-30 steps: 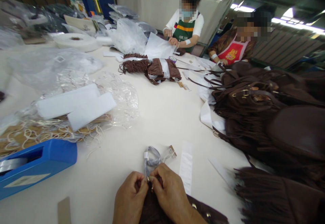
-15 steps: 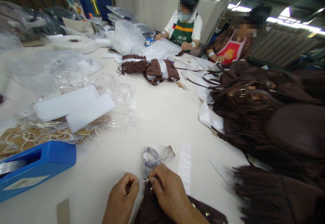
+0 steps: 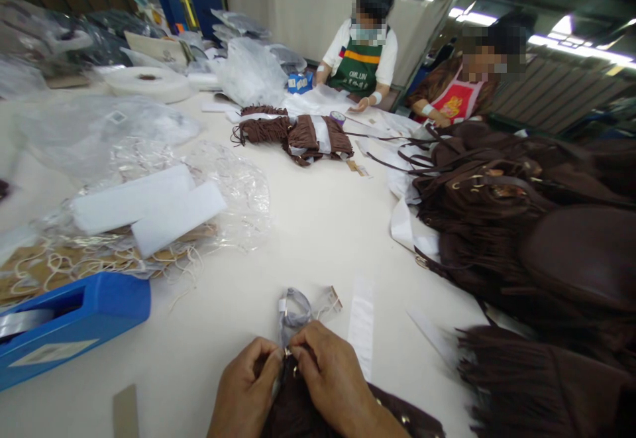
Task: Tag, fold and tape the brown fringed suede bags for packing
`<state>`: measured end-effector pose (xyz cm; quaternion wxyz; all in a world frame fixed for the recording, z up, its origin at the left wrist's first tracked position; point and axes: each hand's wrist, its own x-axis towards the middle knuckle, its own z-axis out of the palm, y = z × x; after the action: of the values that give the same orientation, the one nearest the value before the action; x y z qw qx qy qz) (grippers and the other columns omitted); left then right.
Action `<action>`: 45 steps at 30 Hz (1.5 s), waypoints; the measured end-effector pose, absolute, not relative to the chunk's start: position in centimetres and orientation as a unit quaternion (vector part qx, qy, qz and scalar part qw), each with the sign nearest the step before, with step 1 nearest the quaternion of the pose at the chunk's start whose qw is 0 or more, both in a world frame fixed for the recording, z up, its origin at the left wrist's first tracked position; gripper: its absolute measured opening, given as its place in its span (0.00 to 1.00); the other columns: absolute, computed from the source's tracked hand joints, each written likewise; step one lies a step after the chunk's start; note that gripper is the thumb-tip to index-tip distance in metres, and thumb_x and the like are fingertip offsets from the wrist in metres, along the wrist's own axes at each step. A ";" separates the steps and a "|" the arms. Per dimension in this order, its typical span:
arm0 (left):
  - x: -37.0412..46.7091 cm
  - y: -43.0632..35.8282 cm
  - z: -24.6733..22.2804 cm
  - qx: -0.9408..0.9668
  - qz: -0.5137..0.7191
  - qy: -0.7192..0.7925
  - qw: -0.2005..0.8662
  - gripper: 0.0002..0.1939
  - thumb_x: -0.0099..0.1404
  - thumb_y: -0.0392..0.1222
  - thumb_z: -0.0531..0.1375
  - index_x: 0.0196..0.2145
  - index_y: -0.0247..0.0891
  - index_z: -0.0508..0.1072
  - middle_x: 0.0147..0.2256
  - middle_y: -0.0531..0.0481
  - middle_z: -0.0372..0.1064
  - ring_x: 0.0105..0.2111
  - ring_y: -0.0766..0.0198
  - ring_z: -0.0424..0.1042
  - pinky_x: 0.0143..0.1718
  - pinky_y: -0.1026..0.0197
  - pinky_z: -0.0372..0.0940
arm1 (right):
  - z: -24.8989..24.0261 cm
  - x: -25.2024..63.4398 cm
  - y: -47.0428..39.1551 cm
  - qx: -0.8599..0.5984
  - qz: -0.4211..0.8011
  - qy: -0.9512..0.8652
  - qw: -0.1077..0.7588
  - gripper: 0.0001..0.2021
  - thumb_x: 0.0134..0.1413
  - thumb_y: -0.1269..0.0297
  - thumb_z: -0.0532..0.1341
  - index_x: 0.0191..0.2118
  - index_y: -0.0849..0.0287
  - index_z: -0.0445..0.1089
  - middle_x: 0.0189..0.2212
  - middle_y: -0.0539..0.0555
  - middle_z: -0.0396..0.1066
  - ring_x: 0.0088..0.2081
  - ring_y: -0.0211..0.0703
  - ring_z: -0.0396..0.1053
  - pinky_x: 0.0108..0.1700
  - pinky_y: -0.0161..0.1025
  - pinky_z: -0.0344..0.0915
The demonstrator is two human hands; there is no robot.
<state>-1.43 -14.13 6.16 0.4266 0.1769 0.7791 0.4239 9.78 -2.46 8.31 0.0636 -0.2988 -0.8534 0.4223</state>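
A dark brown bag (image 3: 291, 408) with small gold metal fittings lies at the table's front edge, partly under my hands. A looped strap (image 3: 297, 309) in greyish clear wrapping extends from its top. My right hand (image 3: 332, 378) is closed, thumb and forefinger pinching the strap's lower end by a small metal fitting. From the other side, my left hand (image 3: 248, 382) pinches at the same spot; its fingertips partly hide what they grip. Beside the strap is a brown tag (image 3: 335, 298) on a pale string. A white strip (image 3: 362, 325) lies right of it.
To the left stand a blue tape dispenser (image 3: 74, 328), white foam pieces (image 3: 179, 218) and string tags (image 3: 54, 262) under clear plastic. Brown fringed bags (image 3: 546, 279) are heaped at right. Wrapped fringed pieces (image 3: 318, 138) lie farther back. Two people (image 3: 365, 60) work across the table.
My left hand has moved right, closing the gap to the strap's fitting beside my right fingertips. My right hand keeps its pinch. Across the table, the aproned co-worker's hands have shifted.
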 end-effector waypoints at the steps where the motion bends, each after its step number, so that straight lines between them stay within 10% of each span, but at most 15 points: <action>1: -1.3 -14.2 6.2 0.167 0.430 0.777 0.428 0.19 0.64 0.59 0.54 0.27 0.41 0.67 0.16 0.60 0.62 0.18 0.67 0.61 0.22 0.66 0.54 | 8.3 9.8 -2.5 -0.293 0.421 -0.856 0.064 0.07 0.60 0.72 0.57 0.40 0.55 0.69 0.37 0.49 0.72 0.40 0.40 0.70 0.41 0.35 0.62; 26: -1.0 -15.6 5.0 0.277 0.435 0.786 0.339 0.16 0.70 0.53 0.49 0.29 0.43 0.63 0.22 0.57 0.64 0.22 0.64 0.66 0.29 0.62 0.59 | 9.0 9.6 -2.9 -0.202 0.399 -0.894 0.019 0.24 0.56 0.77 0.54 0.56 0.48 0.64 0.47 0.50 0.70 0.48 0.44 0.67 0.51 0.39 0.62; 45: -1.1 -15.4 4.0 0.264 0.401 0.804 0.350 0.12 0.67 0.50 0.51 0.28 0.44 0.62 0.22 0.57 0.66 0.21 0.63 0.67 0.25 0.62 0.59 | 8.8 9.4 -3.0 -0.223 0.375 -0.900 0.018 0.17 0.58 0.74 0.56 0.51 0.51 0.66 0.45 0.51 0.71 0.46 0.44 0.68 0.49 0.40 0.64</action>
<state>-1.07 -15.42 3.96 0.3504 0.2639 0.8042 0.4012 9.40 -2.97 8.79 0.0175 -0.2226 -0.8995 0.3755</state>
